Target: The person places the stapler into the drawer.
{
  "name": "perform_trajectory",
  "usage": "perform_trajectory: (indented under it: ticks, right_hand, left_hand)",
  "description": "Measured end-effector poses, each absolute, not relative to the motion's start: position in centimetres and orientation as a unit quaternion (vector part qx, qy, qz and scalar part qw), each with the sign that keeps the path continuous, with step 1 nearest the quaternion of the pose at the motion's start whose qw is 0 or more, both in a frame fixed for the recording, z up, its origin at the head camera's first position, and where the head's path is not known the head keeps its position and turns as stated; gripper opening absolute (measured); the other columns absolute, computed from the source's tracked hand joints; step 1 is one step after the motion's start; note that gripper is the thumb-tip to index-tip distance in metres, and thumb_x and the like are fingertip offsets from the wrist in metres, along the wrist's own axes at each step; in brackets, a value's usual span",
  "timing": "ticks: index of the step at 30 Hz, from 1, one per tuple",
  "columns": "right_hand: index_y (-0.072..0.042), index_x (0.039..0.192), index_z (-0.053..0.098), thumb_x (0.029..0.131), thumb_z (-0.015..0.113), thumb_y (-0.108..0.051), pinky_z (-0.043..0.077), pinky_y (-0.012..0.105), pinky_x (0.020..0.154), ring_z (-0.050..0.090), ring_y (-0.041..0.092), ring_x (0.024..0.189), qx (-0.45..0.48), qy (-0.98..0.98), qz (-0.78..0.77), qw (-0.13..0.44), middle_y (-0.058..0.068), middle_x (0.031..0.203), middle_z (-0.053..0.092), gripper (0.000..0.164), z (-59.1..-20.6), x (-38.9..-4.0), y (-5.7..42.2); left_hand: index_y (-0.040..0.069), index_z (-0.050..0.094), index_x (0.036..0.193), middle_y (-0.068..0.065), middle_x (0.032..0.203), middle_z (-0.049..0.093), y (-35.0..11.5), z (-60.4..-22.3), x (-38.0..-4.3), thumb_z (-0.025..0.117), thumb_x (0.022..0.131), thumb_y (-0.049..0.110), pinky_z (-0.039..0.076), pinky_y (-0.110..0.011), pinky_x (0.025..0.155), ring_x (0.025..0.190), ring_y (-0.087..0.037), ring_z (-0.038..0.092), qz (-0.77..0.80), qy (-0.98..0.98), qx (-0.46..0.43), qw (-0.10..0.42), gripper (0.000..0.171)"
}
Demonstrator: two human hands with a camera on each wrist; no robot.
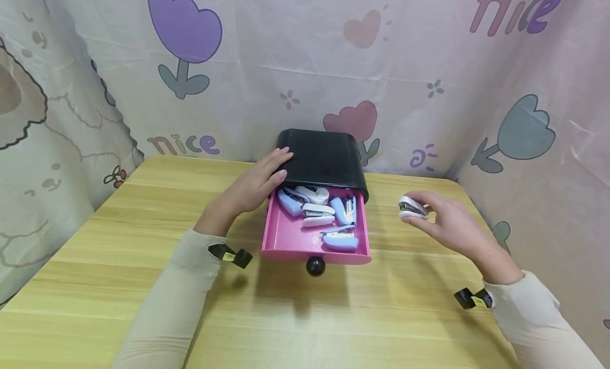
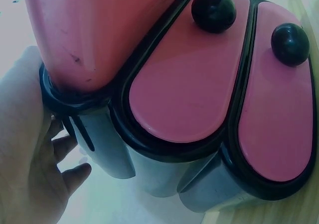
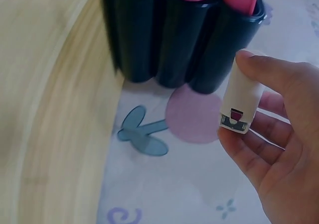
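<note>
My left hand (image 1: 257, 181) rests on the left edge of a black drawer cabinet (image 1: 326, 157), its fingers lying over the top. A pink drawer (image 1: 288, 237) with a black knob (image 1: 315, 266) is pulled out towards me. Inside lie several small staplers, among them a white stapler (image 1: 318, 214) in the middle and a blue stapler (image 1: 341, 242) near the front. Off to the right of the cabinet, my right hand (image 1: 452, 223) pinches another white stapler (image 3: 242, 92) between thumb and fingers, raised above the table.
Two lower pink drawers, a middle drawer (image 2: 187, 79) and a bottom drawer (image 2: 276, 109), are closed, each with a black knob. The cabinet stands at the back of a wooden table (image 1: 143, 242), close to a patterned curtain (image 1: 267, 56) that also runs along both sides.
</note>
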State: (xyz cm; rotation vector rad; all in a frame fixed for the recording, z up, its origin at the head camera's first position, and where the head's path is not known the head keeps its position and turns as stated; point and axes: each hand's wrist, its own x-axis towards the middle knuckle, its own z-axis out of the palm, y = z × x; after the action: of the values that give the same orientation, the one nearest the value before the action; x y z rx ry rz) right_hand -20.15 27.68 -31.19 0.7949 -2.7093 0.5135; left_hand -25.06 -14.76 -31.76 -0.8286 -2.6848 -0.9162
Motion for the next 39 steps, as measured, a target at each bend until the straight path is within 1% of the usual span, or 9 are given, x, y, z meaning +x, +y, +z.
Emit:
perform_trajectory:
  ticks: [4, 9, 15, 21, 26, 31, 34, 37, 39]
  right_hand:
    - [-0.015, 0.12, 0.062, 0.086, 0.077, -0.028, 0.048, 0.036, 0.066, 0.059, 0.018, 0.085, 0.285, -0.93, 0.174, 0.156, -0.002, 0.097, 0.065, 0.039, -30.4, -19.5, 26.7]
    - [-0.014, 0.119, 0.064, 0.082, 0.081, -0.024, 0.048, 0.035, 0.066, 0.056, 0.014, 0.082, 0.303, -0.921, 0.162, 0.184, -0.003, 0.097, 0.065, 0.041, -29.4, -18.7, 25.4]
    - [-0.014, 0.118, 0.065, 0.076, 0.085, -0.02, 0.05, 0.036, 0.068, 0.058, 0.014, 0.083, 0.341, -0.903, 0.158, 0.211, 0.0, 0.101, 0.067, 0.047, -28.3, -17.9, 23.5]
    - [-0.013, 0.121, 0.065, 0.077, 0.085, -0.023, 0.054, 0.038, 0.071, 0.06, 0.015, 0.084, 0.365, -0.896, 0.155, 0.2, 0.0, 0.103, 0.068, 0.049, -27.4, -17.3, 21.6]
    - [-0.01, 0.123, 0.064, 0.077, 0.085, -0.025, 0.056, 0.041, 0.076, 0.062, 0.017, 0.087, 0.386, -0.89, 0.151, 0.19, 0.002, 0.107, 0.069, 0.053, -27.0, -17.4, 20.3]
    - [-0.01, 0.124, 0.064, 0.077, 0.085, -0.027, 0.055, 0.038, 0.077, 0.061, 0.016, 0.087, 0.41, -0.881, 0.155, 0.178, 0.002, 0.109, 0.069, 0.054, -26.9, -17.5, 18.9]
    - [-0.01, 0.125, 0.064, 0.078, 0.084, -0.029, 0.054, 0.04, 0.082, 0.064, 0.019, 0.096, 0.425, -0.876, 0.157, 0.166, 0.003, 0.113, 0.069, 0.055, -26.9, -17.6, 18.0]
    - [-0.012, 0.128, 0.063, 0.079, 0.083, -0.032, 0.053, 0.043, 0.088, 0.063, 0.022, 0.106, 0.43, -0.878, 0.154, 0.141, 0.004, 0.119, 0.067, 0.057, -27.0, -17.5, 17.1]
    - [-0.013, 0.129, 0.063, 0.079, 0.083, -0.032, 0.053, 0.043, 0.089, 0.063, 0.022, 0.108, 0.436, -0.878, 0.152, 0.127, 0.003, 0.121, 0.066, 0.058, -27.1, -17.5, 16.5]
  left_hand:
    - [0.02, 0.032, 0.154, 0.0, 0.161, 0.021, -14.7, -31.8, -25.1, 0.036, 0.102, 0.046, 0.021, -0.055, 0.115, 0.149, -0.018, 0.011, -0.308, -0.905, -0.278, 0.093, 0.058]
    - [0.019, 0.032, 0.154, -0.001, 0.161, 0.021, -14.7, -31.7, -25.0, 0.036, 0.102, 0.045, 0.02, -0.055, 0.115, 0.149, -0.019, 0.011, -0.309, -0.904, -0.28, 0.094, 0.058]
    - [0.018, 0.032, 0.154, -0.002, 0.161, 0.021, -14.8, -31.7, -25.0, 0.036, 0.102, 0.044, 0.019, -0.055, 0.115, 0.149, -0.02, 0.011, -0.31, -0.903, -0.284, 0.095, 0.058]
    - [0.018, 0.032, 0.154, -0.002, 0.161, 0.021, -14.8, -31.8, -25.1, 0.038, 0.102, 0.043, 0.019, -0.055, 0.115, 0.149, -0.02, 0.01, -0.307, -0.903, -0.285, 0.096, 0.058]
    - [0.018, 0.031, 0.154, -0.002, 0.161, 0.021, -14.8, -31.8, -25.2, 0.038, 0.103, 0.043, 0.018, -0.054, 0.116, 0.149, -0.02, 0.01, -0.307, -0.902, -0.287, 0.096, 0.058]
    - [0.018, 0.031, 0.154, -0.002, 0.162, 0.021, -14.8, -31.7, -25.2, 0.037, 0.103, 0.044, 0.018, -0.054, 0.116, 0.149, -0.02, 0.01, -0.308, -0.902, -0.288, 0.095, 0.058]
    - [0.018, 0.032, 0.154, -0.002, 0.162, 0.021, -14.8, -31.7, -25.1, 0.037, 0.103, 0.043, 0.018, -0.054, 0.116, 0.149, -0.02, 0.01, -0.309, -0.901, -0.289, 0.095, 0.058]
    - [0.018, 0.032, 0.154, -0.001, 0.161, 0.021, -14.8, -31.7, -25.1, 0.037, 0.103, 0.044, 0.018, -0.054, 0.116, 0.149, -0.019, 0.01, -0.309, -0.901, -0.287, 0.096, 0.058]
    - [0.019, 0.032, 0.154, 0.0, 0.161, 0.021, -14.8, -31.8, -25.2, 0.036, 0.103, 0.045, 0.018, -0.054, 0.116, 0.149, -0.018, 0.011, -0.308, -0.902, -0.287, 0.097, 0.058]
